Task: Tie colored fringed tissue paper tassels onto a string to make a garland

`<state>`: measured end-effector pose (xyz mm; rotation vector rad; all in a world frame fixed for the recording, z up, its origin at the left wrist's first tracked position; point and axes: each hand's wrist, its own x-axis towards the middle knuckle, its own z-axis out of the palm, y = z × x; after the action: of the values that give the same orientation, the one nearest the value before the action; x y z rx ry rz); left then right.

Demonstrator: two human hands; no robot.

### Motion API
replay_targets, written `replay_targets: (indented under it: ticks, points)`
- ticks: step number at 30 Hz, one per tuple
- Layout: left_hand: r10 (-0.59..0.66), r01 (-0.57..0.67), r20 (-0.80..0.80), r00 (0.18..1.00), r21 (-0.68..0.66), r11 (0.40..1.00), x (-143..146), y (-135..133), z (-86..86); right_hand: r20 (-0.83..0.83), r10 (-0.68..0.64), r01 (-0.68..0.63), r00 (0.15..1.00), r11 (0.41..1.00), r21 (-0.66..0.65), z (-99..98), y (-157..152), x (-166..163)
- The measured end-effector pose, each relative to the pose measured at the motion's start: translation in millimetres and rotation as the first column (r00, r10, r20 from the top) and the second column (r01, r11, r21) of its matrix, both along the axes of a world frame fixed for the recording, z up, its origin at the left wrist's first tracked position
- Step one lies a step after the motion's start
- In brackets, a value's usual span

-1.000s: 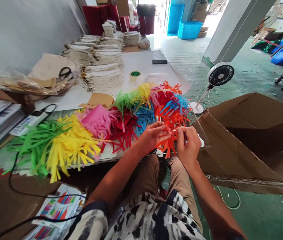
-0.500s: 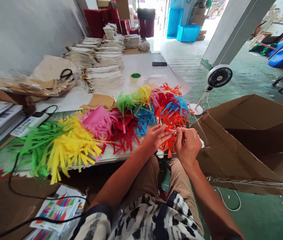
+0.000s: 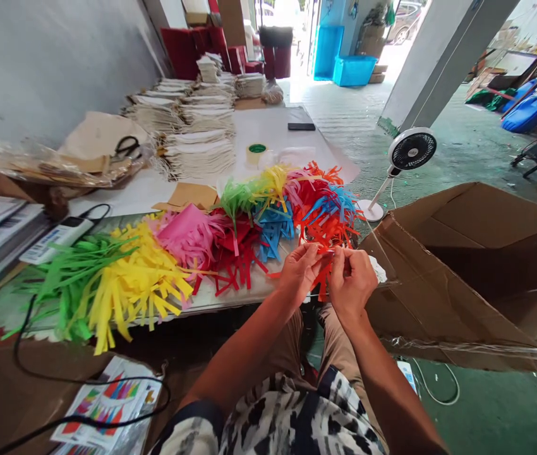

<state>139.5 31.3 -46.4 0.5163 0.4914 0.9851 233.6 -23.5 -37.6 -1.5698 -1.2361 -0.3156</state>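
Note:
My left hand and my right hand are close together at the table's near edge, both pinching an orange paper fringe between fingertips. The fringe hangs down between the two hands. It belongs to a row of fringed paper bundles on the table: green, yellow, pink, dark red, blue and a mixed pile behind.
A large open cardboard box stands at my right. A small white fan is on the floor beyond it. Stacks of paper bags, scissors, a tape roll and a phone lie farther back. A black cable loops at left.
Both hands have drawn closer together and slightly toward me, still pinching the orange fringe. The camera view has tilted a little.

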Motion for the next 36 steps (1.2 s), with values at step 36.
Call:
replay_targets:
  ticks: [36]
  points:
    - [0.188, 0.215, -0.594, 0.782, 0.541, 0.813, -13, 0, -0.8, -0.648, 0.395, -0.439, 0.651, 0.893, 0.103, -5.7, 1, 35]
